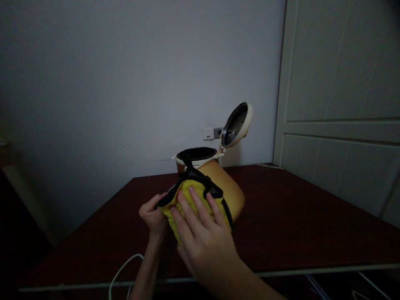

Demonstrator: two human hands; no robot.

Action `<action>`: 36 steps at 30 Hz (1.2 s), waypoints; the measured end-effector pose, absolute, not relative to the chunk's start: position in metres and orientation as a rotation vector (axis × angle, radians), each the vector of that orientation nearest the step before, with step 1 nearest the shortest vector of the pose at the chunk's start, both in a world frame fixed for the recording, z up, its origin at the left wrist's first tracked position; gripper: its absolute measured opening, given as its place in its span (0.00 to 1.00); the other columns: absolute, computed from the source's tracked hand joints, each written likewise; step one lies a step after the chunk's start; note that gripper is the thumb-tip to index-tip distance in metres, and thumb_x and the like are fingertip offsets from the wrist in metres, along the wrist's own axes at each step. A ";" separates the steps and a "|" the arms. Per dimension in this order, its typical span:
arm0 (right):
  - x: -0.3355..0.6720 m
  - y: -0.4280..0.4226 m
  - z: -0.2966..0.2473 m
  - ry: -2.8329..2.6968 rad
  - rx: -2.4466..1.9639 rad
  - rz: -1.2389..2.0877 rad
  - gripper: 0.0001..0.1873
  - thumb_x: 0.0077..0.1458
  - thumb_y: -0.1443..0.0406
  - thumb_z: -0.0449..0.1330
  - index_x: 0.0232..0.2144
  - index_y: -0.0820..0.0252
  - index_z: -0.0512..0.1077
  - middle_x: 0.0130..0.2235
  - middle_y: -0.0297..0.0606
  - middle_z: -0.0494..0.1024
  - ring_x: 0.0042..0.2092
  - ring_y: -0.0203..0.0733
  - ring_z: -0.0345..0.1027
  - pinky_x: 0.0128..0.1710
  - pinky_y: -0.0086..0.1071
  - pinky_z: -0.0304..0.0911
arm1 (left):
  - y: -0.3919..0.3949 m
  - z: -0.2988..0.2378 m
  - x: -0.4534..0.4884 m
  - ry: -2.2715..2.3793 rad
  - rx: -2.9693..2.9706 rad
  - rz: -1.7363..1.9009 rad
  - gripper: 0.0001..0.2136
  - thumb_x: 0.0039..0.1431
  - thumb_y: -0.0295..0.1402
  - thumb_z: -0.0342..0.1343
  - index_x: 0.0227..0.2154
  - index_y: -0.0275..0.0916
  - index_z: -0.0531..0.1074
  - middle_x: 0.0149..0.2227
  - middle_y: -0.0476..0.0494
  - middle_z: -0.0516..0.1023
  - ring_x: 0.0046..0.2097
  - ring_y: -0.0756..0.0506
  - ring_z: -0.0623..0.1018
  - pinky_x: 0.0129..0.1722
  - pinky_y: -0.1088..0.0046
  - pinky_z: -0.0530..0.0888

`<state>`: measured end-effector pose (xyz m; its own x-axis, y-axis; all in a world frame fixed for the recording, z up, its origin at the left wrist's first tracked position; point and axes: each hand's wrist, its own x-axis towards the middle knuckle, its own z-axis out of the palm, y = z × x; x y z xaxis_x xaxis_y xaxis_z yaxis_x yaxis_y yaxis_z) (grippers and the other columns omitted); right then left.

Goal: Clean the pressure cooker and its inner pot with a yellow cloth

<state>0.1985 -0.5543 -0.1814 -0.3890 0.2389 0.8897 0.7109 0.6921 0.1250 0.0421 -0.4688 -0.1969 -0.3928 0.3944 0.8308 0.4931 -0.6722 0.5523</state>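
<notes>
An orange-yellow electric cooker (229, 187) stands on the dark red table (296, 216) with its round lid (236, 124) hinged open and a black inner pot (196, 153) showing. A yellow cloth with black trim (190, 189) is pressed against the cooker's near side. My right hand (201, 233) lies on the cloth with its fingers stretched flat. My left hand (153, 216) curls round the cloth's left edge and grips it.
A white cable (120, 273) loops over the table's front edge at the lower left. A wall socket (212, 133) sits behind the cooker. A white panelled door (340, 104) fills the right side. The room is dim.
</notes>
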 end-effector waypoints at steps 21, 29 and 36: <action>0.289 -0.477 -0.162 -1.237 -0.701 0.753 0.20 0.49 0.58 0.58 0.44 0.56 0.76 0.50 0.36 0.76 0.55 0.49 0.65 0.59 0.43 0.54 | -0.484 -0.181 0.033 -1.209 -1.347 -2.608 0.29 0.41 0.56 0.57 0.08 0.41 0.49 0.13 0.57 0.46 0.17 0.56 0.48 0.13 0.78 0.46; 0.264 -0.544 -0.153 -1.831 -0.728 -0.014 0.21 0.56 0.63 0.54 0.53 0.46 0.69 0.62 0.32 0.61 0.65 0.50 0.47 0.61 0.56 0.42 | -0.481 -0.187 0.041 -1.178 -1.425 -2.545 0.25 0.41 0.48 0.60 0.08 0.39 0.53 0.13 0.56 0.49 0.18 0.56 0.52 0.15 0.79 0.51; 0.235 -0.561 -0.150 -2.096 -0.706 -0.393 0.23 0.54 0.61 0.56 0.53 0.52 0.69 0.62 0.35 0.60 0.64 0.53 0.47 0.62 0.59 0.31 | -0.479 -0.196 0.051 -1.242 -1.580 -2.740 0.19 0.41 0.43 0.61 0.10 0.37 0.61 0.15 0.54 0.56 0.19 0.54 0.57 0.16 0.79 0.56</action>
<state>0.2349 -0.5613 -0.1504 -0.4650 0.3405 0.8172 0.6132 0.7897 0.0198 0.0511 -0.4787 -0.1959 -0.5422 0.5385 0.6450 0.1303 -0.7044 0.6977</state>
